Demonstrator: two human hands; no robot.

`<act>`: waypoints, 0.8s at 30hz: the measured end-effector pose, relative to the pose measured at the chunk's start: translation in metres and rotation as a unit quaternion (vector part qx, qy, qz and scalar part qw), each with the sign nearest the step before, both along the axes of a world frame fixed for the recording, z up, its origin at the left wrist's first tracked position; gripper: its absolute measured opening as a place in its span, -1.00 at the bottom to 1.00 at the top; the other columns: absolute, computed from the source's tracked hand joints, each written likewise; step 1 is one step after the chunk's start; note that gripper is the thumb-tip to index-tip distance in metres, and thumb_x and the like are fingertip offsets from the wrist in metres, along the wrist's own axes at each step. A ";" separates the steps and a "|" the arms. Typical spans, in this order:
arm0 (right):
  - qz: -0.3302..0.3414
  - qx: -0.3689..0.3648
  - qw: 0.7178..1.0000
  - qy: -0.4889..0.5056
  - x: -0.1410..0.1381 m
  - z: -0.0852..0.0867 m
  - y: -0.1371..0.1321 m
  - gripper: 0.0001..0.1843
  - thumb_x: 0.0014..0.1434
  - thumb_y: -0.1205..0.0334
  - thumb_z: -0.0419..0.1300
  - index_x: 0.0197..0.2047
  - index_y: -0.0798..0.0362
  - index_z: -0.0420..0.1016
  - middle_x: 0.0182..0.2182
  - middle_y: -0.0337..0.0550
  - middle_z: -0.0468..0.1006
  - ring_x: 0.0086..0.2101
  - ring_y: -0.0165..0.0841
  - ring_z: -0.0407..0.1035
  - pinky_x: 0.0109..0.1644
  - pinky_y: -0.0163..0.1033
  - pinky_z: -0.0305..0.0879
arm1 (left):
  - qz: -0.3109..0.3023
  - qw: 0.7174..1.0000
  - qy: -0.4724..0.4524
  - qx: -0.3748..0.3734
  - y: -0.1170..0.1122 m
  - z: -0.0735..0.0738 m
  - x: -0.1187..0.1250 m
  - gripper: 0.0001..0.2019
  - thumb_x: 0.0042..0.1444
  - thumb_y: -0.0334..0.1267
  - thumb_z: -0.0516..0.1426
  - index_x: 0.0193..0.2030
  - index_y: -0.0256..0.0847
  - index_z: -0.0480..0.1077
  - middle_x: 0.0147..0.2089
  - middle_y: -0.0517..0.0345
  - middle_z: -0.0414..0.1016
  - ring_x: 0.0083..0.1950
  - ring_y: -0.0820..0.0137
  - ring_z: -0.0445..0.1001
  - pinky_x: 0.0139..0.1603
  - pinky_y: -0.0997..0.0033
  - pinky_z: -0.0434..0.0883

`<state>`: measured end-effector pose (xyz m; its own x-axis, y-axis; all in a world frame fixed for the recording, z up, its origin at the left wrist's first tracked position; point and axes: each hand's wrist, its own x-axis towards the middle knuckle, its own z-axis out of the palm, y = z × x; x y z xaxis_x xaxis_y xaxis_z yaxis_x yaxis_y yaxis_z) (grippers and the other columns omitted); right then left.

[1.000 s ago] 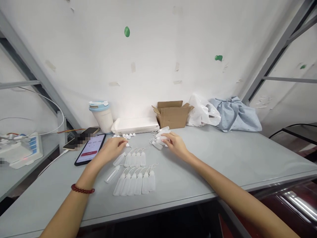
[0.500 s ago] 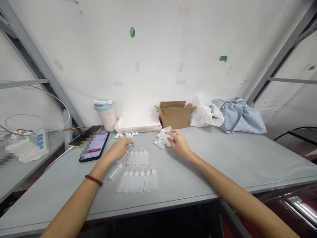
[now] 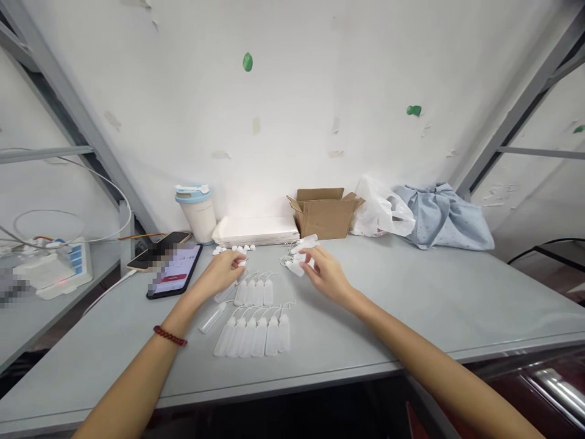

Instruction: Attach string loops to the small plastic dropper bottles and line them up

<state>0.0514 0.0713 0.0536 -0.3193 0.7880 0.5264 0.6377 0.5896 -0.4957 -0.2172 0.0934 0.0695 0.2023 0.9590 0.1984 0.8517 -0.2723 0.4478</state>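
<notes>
My left hand (image 3: 222, 272) is closed in a pinch, with a small white cap (image 3: 242, 263) at its fingertips. Below it lie two rows of translucent plastic bottles with thin curved nozzles, an upper row (image 3: 253, 292) and a lower row (image 3: 252, 335). A single bottle without a curved nozzle (image 3: 212, 318) lies tilted at their left. My right hand (image 3: 326, 275) has thumb and forefinger around the end of a small bottle (image 3: 295, 267) at a loose pile. Another bottle (image 3: 305, 243) lies behind it. More white caps (image 3: 235, 248) are scattered beyond my left hand.
Along the wall stand a lidded cup (image 3: 198, 213), a white flat stack (image 3: 256, 230), an open cardboard box (image 3: 325, 216), a white plastic bag (image 3: 379, 210) and a blue cloth bundle (image 3: 445, 219). Two phones, one lit (image 3: 176, 274), lie left. A power strip (image 3: 68, 274) is farther left.
My right hand has moved slightly down and toward the near bottle of the pile, its fingers now around that bottle's end. My left fingers have lifted slightly, showing the white cap.
</notes>
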 end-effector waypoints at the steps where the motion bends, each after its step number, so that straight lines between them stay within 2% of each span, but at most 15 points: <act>1: 0.050 -0.002 0.999 -0.018 -0.004 0.001 -0.004 -0.72 0.22 0.29 0.00 -0.01 0.07 0.36 -0.26 -0.10 0.41 -0.44 -0.42 0.26 -0.31 -0.31 0.20 | -0.008 1.000 -0.016 -0.004 -0.002 0.002 0.003 -0.64 -0.05 -0.18 0.02 -0.15 -0.30 0.43 -0.16 -0.05 0.52 -0.17 0.21 0.48 -0.13 0.31 0.38; 4: 0.173 -0.002 0.980 -0.102 -0.019 0.000 -0.013 -0.68 0.25 0.32 -0.03 0.03 0.03 0.38 -0.26 -0.10 0.40 -0.32 -0.38 0.29 -0.24 -0.30 0.20 | -0.018 0.999 -0.051 -0.004 -0.008 0.007 0.011 -0.64 -0.04 -0.14 0.03 -0.16 -0.28 0.43 -0.14 -0.01 0.52 -0.14 0.22 0.47 -0.13 0.33 0.40; 7: 0.225 -0.001 0.958 -0.178 -0.029 -0.004 -0.016 -0.67 0.28 0.28 -0.05 0.05 -0.01 0.39 -0.27 -0.10 0.40 -0.26 -0.34 0.25 -0.21 -0.28 0.19 | -0.012 0.998 -0.066 0.002 -0.010 0.009 0.016 -0.66 -0.05 -0.12 0.05 -0.21 -0.26 0.44 -0.16 0.01 0.53 -0.16 0.23 0.48 -0.14 0.33 0.40; 12: 0.217 -0.024 0.955 -0.202 -0.030 -0.005 -0.015 -0.68 0.30 0.22 -0.05 0.04 0.02 0.40 -0.28 -0.09 0.39 -0.25 -0.34 0.25 -0.22 -0.29 0.19 | -0.002 0.995 -0.095 0.002 -0.010 0.008 0.017 -0.70 -0.07 -0.13 0.05 -0.29 -0.27 0.45 -0.16 -0.01 0.52 -0.16 0.23 0.47 -0.14 0.31 0.39; 16: 0.199 -0.050 0.955 -0.216 -0.027 -0.003 -0.014 -0.67 0.31 0.19 -0.10 -0.02 0.01 0.43 -0.33 -0.13 0.38 -0.33 -0.37 0.27 -0.28 -0.31 0.16 | -0.005 0.989 -0.148 -0.008 -0.011 0.009 0.019 -0.72 -0.08 -0.13 0.07 -0.32 -0.27 0.45 -0.19 0.02 0.54 -0.18 0.24 0.47 -0.16 0.30 0.39; 21: 0.196 -0.092 0.953 -0.212 -0.022 -0.001 -0.013 -0.68 0.31 0.18 -0.10 -0.09 0.04 0.45 -0.37 -0.13 0.42 -0.43 -0.40 0.27 -0.32 -0.31 0.14 | 0.021 0.966 -0.244 -0.086 -0.017 0.013 0.025 -0.71 -0.13 -0.14 0.16 -0.29 -0.30 0.47 -0.25 0.04 0.55 -0.21 0.25 0.47 -0.19 0.32 0.38; 24: 0.185 -0.087 0.965 -0.166 -0.015 -0.001 -0.009 -0.72 0.29 0.21 -0.06 -0.12 0.07 0.44 -0.36 -0.12 0.45 -0.38 -0.38 0.30 -0.28 -0.30 0.16 | 0.028 0.945 -0.297 -0.135 -0.020 0.013 0.028 -0.71 -0.14 -0.17 0.19 -0.26 -0.30 0.47 -0.28 0.07 0.53 -0.27 0.32 0.46 -0.22 0.35 0.37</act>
<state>0.0368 0.0620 0.0521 -0.7243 0.6542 0.2177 0.5392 0.7343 -0.4124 -0.1890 0.0733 0.0829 0.0789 0.9969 0.0077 0.4379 -0.0416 0.8980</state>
